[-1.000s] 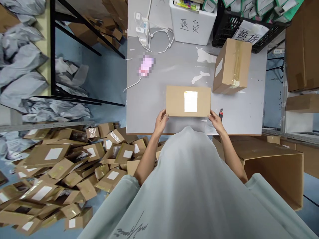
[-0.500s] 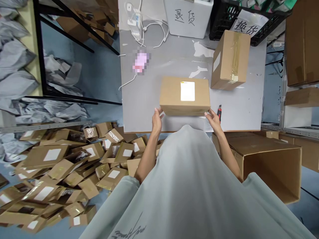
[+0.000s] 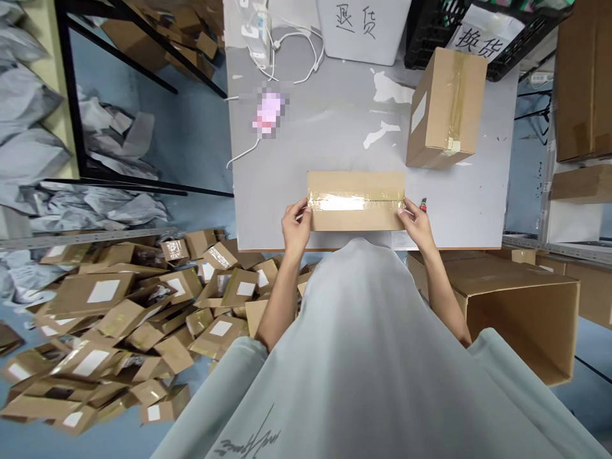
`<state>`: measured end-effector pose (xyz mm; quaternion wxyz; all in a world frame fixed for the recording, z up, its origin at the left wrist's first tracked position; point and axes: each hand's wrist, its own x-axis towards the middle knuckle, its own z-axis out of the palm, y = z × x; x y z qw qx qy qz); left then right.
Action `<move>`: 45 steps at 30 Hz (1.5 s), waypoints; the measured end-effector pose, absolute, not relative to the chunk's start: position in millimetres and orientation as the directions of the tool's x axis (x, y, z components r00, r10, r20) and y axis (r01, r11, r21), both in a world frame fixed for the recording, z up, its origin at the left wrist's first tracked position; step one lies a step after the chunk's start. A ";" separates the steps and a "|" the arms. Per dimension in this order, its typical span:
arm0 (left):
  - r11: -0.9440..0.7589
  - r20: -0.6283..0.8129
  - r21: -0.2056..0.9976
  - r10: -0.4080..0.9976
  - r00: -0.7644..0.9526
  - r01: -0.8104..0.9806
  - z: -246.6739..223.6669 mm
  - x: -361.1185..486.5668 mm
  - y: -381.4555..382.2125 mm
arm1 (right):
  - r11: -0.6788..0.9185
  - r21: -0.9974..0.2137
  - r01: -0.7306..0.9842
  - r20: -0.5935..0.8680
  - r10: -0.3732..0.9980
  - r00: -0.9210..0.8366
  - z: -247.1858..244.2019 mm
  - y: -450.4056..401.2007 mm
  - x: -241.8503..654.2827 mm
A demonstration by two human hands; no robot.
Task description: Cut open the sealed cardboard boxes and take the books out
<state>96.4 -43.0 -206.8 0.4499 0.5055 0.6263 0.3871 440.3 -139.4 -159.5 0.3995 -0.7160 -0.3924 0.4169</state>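
Observation:
A brown cardboard box (image 3: 356, 220) is held between my two hands near the front edge of the grey table (image 3: 315, 127). A shiny strip of clear tape runs lengthwise along the face turned toward me. My left hand (image 3: 296, 226) grips the box's left end, thumb on the near face and fingers behind. At the right end, my right hand (image 3: 417, 222) holds it the same way. Just beyond the right hand lies a red and black utility knife (image 3: 423, 204), its lower part hidden by that hand.
A taller taped box (image 3: 442, 115) stands at the table's back right, before a black crate (image 3: 430, 38). A white bin (image 3: 363, 38) and a power strip (image 3: 255, 38) with cables sit at the back. Discarded boxes (image 3: 102, 291) cover the floor left; a large open carton (image 3: 521, 319) stands right.
The box has been tipped so its taped face shows and the white label is out of sight. Both hands have moved up its ends and now grip them more fully.

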 end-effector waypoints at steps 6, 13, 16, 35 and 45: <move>0.262 -0.231 0.910 0.964 -0.132 0.322 -197.7 103.0 -56.6 | -0.396 -0.795 0.459 -0.223 0.895 0.387 -175.9 -157.7 431.8; 0.059 -0.072 0.932 0.997 0.023 0.358 -139.4 149.7 -59.1 | -0.473 -0.678 0.563 -0.138 0.834 0.534 -190.1 -166.5 464.8; -0.087 0.022 0.916 0.986 0.167 0.392 -117.3 180.9 -61.6 | -0.530 -0.625 0.573 -0.139 0.798 0.587 -200.2 -168.6 487.8; -0.454 0.230 0.822 0.817 0.529 0.343 -96.6 259.6 -74.9 | -0.620 -0.626 0.473 -0.172 0.702 0.692 -217.2 -167.8 524.5; 0.152 -0.201 0.914 0.975 0.094 0.376 -189.5 106.5 -24.1 | -0.482 -0.740 0.469 -0.123 0.783 0.610 -189.6 -150.8 423.3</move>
